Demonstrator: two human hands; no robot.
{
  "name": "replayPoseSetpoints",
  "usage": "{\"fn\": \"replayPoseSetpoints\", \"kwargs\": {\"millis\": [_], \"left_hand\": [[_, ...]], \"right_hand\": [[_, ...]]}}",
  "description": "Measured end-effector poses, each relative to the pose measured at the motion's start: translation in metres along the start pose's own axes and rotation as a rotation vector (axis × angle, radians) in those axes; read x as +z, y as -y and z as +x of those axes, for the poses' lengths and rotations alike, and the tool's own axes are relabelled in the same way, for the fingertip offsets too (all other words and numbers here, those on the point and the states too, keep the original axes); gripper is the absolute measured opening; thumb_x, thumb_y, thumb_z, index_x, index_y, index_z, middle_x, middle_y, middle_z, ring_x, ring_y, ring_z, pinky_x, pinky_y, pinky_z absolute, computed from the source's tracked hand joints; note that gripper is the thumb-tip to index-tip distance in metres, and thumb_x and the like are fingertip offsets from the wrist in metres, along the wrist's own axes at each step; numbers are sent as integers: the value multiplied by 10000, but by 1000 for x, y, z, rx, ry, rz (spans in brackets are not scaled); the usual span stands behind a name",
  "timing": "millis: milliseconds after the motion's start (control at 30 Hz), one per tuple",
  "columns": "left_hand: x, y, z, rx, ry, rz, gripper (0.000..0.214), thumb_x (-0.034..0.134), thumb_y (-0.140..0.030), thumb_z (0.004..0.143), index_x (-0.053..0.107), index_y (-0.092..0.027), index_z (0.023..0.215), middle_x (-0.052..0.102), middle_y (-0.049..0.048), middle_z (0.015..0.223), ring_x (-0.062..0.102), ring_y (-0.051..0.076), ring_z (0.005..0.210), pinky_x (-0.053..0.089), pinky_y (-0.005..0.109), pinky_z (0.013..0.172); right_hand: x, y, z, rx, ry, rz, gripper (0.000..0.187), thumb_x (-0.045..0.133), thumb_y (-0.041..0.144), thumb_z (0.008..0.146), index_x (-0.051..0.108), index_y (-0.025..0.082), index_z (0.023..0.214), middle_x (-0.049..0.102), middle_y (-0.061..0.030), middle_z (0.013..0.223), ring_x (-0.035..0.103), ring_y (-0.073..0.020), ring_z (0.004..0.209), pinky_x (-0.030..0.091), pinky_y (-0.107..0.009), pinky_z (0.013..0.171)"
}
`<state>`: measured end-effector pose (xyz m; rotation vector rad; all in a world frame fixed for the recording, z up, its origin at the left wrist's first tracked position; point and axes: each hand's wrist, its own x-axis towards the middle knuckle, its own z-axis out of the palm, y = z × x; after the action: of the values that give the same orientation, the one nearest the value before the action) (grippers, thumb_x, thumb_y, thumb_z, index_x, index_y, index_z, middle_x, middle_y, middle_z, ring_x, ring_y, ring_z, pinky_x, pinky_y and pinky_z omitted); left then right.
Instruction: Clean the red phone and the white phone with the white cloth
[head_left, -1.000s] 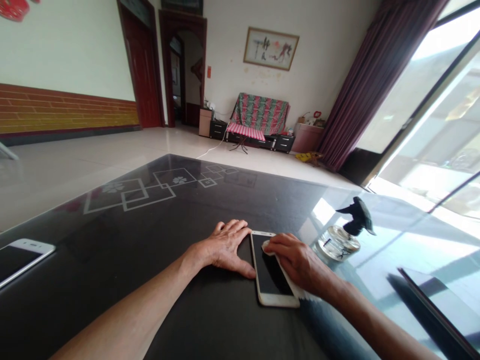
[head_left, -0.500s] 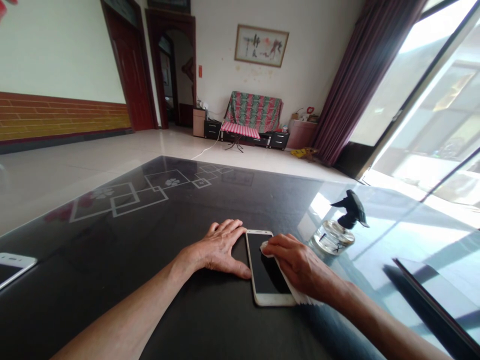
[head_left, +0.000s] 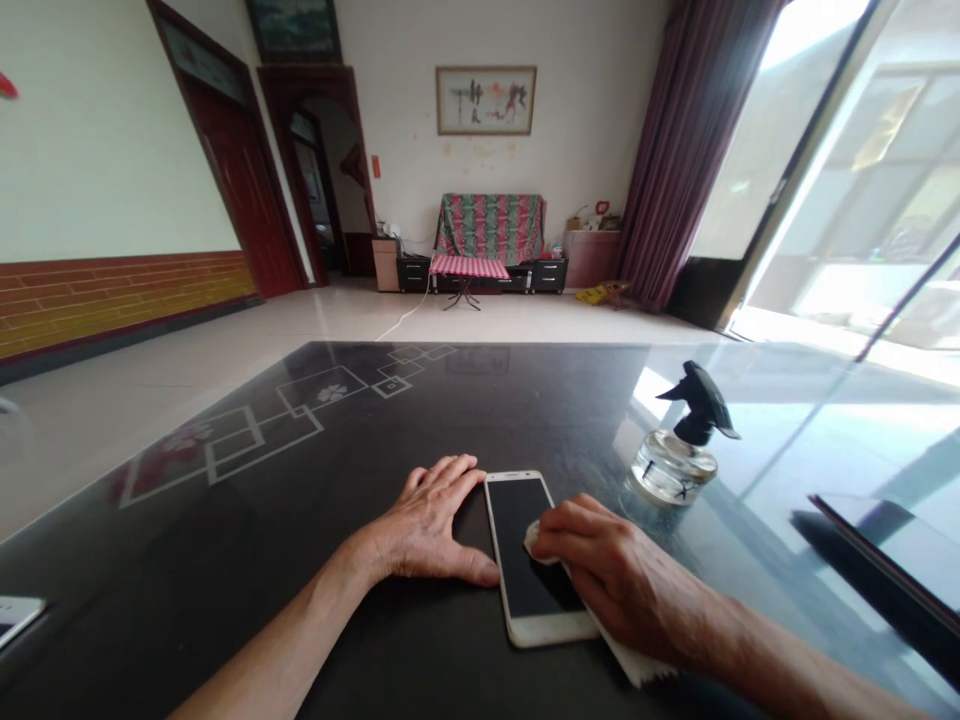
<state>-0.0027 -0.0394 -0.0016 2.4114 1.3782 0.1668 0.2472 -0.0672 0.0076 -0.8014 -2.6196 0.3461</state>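
Observation:
A white-framed smartphone (head_left: 529, 560) lies screen up on the dark glossy table. Beside its left edge rests my left hand (head_left: 431, 525), thumb and fingers spread, with the fingertips at the upper corner and the thumb against the lower side. My right hand (head_left: 611, 565) is closed around a white cloth (head_left: 637, 665) with a jagged edge, and presses a bunched part of it on the middle of the screen. The rest of the cloth hangs out below the palm and covers the phone's lower right side.
A clear spray bottle (head_left: 675, 465) with a black trigger head stands beyond my right hand. At the right lies a thin dark flat object (head_left: 889, 560). Another white phone (head_left: 19, 615) is cut off at the left edge. Pale square patterns mark the tabletop (head_left: 465, 410).
My right hand has slid the cloth a little down the screen, towards me. The left hand keeps its place at the phone's edge. The camera view has levelled and turned slightly.

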Motion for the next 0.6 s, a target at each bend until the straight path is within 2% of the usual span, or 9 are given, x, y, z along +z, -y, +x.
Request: {"fn": "replayPoseSetpoints", "kwargs": {"millis": [133, 333, 467, 600], "left_hand": [[-1, 1, 1, -17, 20, -5, 1047, 587, -773, 579, 267, -240, 1422, 140, 100, 1534, 81, 346, 1396, 108, 591, 1085], [-1, 4, -2, -9, 48, 13, 1049, 583, -765, 600, 216, -258, 1442, 106, 94, 1541, 64, 344, 1399, 97, 593, 1086], [0, 5, -4, 6, 52, 32, 1084, 564, -788, 598, 160, -267, 1457, 69, 92, 1546, 53, 341, 1400, 89, 584, 1091], [0, 4, -4, 13, 52, 46, 1098, 554, -799, 594, 147, -263, 1461, 68, 95, 1546, 56, 349, 1398, 89, 583, 1090]], "right_hand": [[7, -25, 17, 5, -100, -76, 380, 429, -13, 770, 629, 204, 1009, 607, -47, 1001, 527, -166, 896, 436, -312, 839], [20, -49, 32, 136, -282, -129, 339, 425, 21, 796, 656, 183, 984, 610, -63, 966, 545, -179, 875, 448, -328, 832], [21, -46, 27, 160, -282, -111, 330, 424, 34, 800, 661, 185, 973, 609, -60, 953, 549, -179, 868, 447, -325, 835], [16, -34, 20, 152, -219, -90, 342, 427, 26, 780, 665, 193, 960, 606, -55, 925, 547, -177, 867, 444, -314, 821]]}}
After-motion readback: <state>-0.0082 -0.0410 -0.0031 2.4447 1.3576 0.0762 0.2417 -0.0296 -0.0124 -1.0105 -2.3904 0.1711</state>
